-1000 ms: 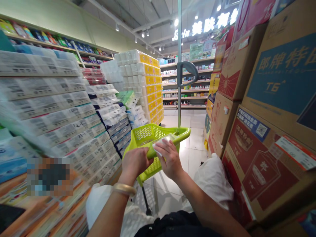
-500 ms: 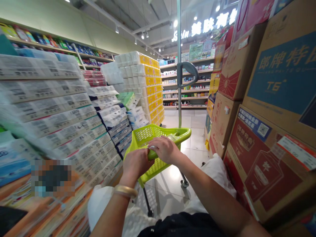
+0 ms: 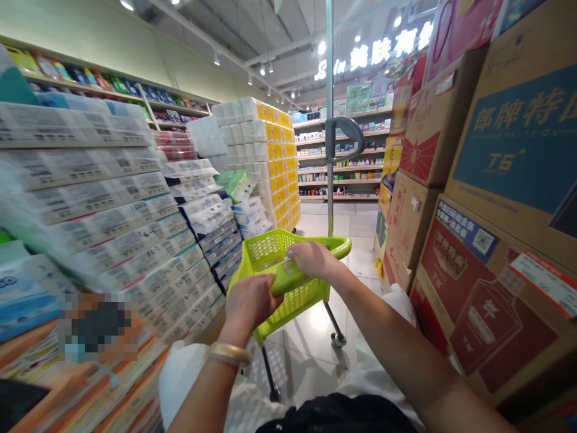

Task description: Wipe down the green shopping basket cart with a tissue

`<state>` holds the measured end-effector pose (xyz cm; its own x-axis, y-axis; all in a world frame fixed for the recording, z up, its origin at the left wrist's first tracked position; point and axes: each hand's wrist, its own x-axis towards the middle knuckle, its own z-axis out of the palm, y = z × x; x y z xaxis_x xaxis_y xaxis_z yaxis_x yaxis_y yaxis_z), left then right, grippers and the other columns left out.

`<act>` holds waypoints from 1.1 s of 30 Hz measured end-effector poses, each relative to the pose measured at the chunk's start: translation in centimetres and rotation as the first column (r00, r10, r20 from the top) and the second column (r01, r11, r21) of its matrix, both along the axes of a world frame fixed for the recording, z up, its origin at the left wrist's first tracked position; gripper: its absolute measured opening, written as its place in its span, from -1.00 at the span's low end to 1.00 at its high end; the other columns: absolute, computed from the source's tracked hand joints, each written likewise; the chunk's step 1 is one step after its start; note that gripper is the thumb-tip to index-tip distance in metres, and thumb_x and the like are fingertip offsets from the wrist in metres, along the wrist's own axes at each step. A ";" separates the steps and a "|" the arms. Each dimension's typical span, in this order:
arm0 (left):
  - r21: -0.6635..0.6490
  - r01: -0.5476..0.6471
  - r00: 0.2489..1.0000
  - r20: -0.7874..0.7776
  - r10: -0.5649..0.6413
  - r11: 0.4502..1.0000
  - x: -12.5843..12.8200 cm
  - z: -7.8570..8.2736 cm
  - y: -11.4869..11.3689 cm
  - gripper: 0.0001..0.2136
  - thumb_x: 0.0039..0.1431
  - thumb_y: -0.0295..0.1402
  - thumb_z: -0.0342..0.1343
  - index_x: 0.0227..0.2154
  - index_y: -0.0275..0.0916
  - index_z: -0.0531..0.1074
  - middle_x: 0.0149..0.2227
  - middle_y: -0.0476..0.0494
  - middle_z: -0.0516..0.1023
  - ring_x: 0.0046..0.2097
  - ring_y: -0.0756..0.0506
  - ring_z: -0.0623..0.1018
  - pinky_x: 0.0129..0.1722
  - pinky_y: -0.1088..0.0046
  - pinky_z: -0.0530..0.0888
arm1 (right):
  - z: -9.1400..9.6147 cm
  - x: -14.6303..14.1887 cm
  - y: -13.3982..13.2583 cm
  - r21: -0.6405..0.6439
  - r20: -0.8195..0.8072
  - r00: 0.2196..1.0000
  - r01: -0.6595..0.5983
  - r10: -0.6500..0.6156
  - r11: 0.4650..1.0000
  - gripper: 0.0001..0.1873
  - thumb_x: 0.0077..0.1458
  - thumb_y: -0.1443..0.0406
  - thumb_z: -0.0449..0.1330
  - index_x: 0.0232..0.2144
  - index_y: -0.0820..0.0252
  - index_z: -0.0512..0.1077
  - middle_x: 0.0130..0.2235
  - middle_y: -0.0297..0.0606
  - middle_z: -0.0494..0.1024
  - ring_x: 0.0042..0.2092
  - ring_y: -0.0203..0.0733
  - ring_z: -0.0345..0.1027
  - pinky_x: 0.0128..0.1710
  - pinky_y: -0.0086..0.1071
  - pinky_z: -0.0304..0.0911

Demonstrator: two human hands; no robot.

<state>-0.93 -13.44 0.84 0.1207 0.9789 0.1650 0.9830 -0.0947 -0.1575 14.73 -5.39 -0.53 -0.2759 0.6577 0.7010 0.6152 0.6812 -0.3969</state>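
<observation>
A lime-green wheeled shopping basket (image 3: 336, 243) stands on the tiled floor just ahead of me, its grey pull handle (image 3: 345, 129) raised on a pole. My left hand (image 3: 250, 300), with a gold bangle (image 3: 228, 353) on the wrist, is closed round the basket's near rim. My right hand (image 3: 311, 258) reaches over that rim into the basket with its fingers curled downward. Whatever is under those fingers is hidden by the hand.
Stacked tissue packs (image 3: 112, 204) wall in the left side, with a tower of white and yellow paper rolls (image 3: 265, 150) beyond. Large cardboard cartons (image 3: 496, 180) are piled close on the right. A narrow tiled aisle (image 3: 360, 258) leads to stocked shelves (image 3: 356, 162) at the back.
My right hand, which held a white pack above the basket's rim, has moved forward and down into the basket; the pack no longer shows. The left hand keeps its grip.
</observation>
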 end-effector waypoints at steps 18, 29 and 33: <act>-0.010 0.000 1.000 -0.029 -0.001 1.000 0.0 0.3 -0.2 -0.75 0.14 -0.15 0.00 -0.27 -0.17 0.46 -0.24 -0.22 0.63 -0.17 -0.25 0.61 -0.24 0.29 0.43 | -3.5 1.6 -2.5 0.052 -0.102 0.995 -0.020 0.025 0.998 -0.75 0.22 0.39 0.11 -0.13 0.09 0.55 -0.04 -0.24 0.61 0.10 -0.07 0.41 0.22 0.00 0.17; -0.020 -0.010 1.000 0.016 0.011 1.000 0.0 0.5 -0.3 -0.77 0.10 -0.14 0.04 -0.30 -0.14 0.46 -0.23 -0.21 0.64 -0.14 -0.24 0.61 -0.19 0.29 0.43 | -5.0 2.0 -3.3 0.086 -0.264 0.958 0.134 -0.107 0.987 -0.70 0.27 0.34 0.03 -0.11 0.10 0.54 -0.02 -0.17 0.60 0.14 -0.03 0.37 0.25 0.10 0.08; -0.014 -0.008 1.000 0.013 0.008 1.000 0.0 0.6 -0.3 -0.78 0.11 -0.15 0.04 -0.29 -0.14 0.46 -0.23 -0.20 0.64 -0.14 -0.23 0.61 -0.19 0.32 0.42 | -5.1 0.6 -4.5 0.161 -0.158 0.983 -0.064 0.089 0.985 -0.70 0.26 0.35 0.06 -0.06 0.05 0.51 -0.01 -0.26 0.60 0.14 -0.13 0.36 0.25 -0.05 0.12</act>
